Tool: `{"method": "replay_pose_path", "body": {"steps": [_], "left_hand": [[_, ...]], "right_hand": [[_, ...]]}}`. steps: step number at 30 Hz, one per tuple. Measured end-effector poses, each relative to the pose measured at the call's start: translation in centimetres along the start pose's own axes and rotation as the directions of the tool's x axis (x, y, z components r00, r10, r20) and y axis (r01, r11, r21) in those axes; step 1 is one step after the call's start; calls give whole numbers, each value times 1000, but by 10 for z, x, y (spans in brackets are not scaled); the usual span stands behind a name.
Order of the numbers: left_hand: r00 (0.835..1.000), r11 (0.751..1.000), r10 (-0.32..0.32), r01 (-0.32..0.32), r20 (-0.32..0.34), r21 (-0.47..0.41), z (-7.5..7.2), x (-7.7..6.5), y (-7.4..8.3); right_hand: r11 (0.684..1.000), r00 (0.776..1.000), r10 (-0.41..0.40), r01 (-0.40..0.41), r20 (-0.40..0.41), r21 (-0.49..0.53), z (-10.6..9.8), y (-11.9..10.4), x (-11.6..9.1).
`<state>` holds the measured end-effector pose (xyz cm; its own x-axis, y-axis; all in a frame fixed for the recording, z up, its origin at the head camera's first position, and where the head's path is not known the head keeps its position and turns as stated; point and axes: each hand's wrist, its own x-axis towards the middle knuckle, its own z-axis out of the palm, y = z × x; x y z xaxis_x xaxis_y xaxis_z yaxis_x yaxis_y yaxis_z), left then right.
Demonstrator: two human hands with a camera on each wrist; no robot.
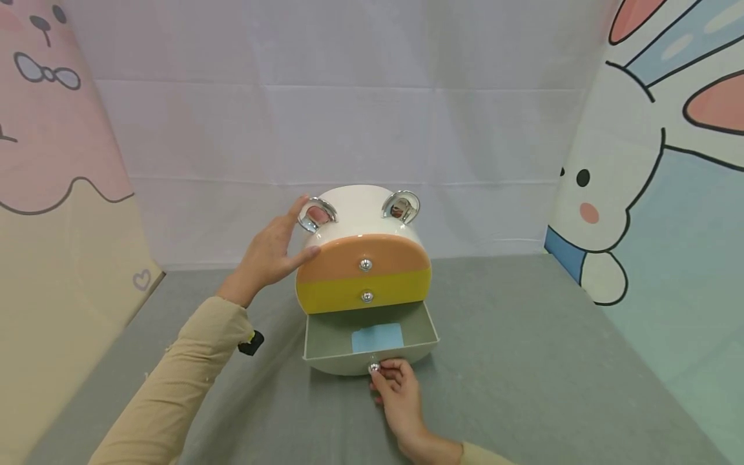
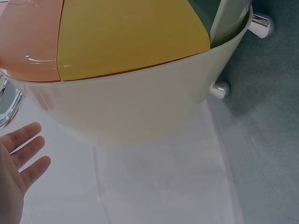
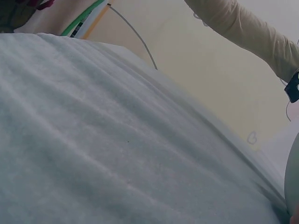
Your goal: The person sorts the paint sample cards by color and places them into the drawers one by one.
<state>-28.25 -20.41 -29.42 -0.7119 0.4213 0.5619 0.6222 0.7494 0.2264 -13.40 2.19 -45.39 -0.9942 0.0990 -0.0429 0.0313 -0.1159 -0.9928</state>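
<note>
A small rounded white chest of drawers (image 1: 356, 197) with two chrome ears stands on the grey cloth. Its orange drawer (image 1: 337, 259) and yellow drawer (image 1: 331, 296) are closed, and the green bottom drawer (image 1: 325, 336) is pulled out. In that drawer lies a light blue piece (image 1: 378, 338). My right hand (image 1: 401, 400) pinches the chrome knob (image 1: 374, 368) of the green drawer between thumb and finger. At the chest's upper left, my left hand (image 1: 272, 252) is spread beside the left ear (image 1: 318, 213), thumb at the orange front. The left wrist view shows its fingers (image 2: 28, 149) extended.
Grey cloth (image 1: 511, 336) covers the table. A white cloth backdrop (image 1: 349, 129) hangs behind, with cartoon-printed panels on the left (image 1: 58, 258) and right (image 1: 668, 226). Short chrome feet (image 2: 219, 90) support the chest. A dark band (image 1: 251, 343) shows at the left sleeve.
</note>
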Motion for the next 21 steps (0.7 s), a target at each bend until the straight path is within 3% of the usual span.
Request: {"method": "replay_pose_path", "body": {"steps": [8,21], "left_hand": [[1000,1000,7,-7,-5,4,-1,0,1],[1000,1000,-5,5,8,23,-2,-1,3]], "right_hand": [[998,999,-34,34,2,-49,2,0,14],[995,996,-88,89,8,-36,7,2,39]]}}
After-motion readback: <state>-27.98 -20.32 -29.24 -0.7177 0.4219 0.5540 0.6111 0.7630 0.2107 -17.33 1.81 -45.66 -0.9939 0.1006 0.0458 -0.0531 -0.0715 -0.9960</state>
